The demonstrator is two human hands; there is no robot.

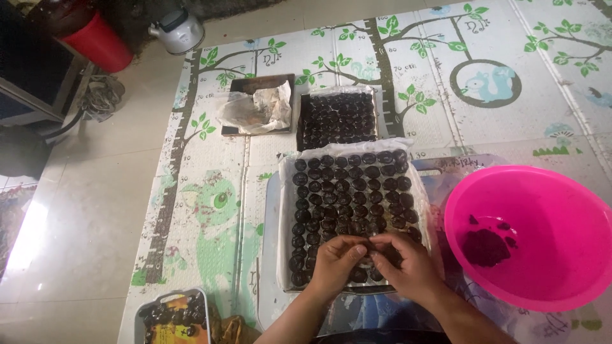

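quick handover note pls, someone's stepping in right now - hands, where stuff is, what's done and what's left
Left hand and right hand: both over the near edge of the front tray, fingertips together pinching a small dark ball.
Front tray: paper-lined, rows of dark balls across nearly all of it.
Second tray behind it: full of the same balls.
Third tray to its left: only crumpled used paper.
Pink bowl on the right: a small lump of dark mix remains.
Done: two trays nearly filled.
Left: the bit of mix in the bowl, and the last spots at the front tray's near edge.
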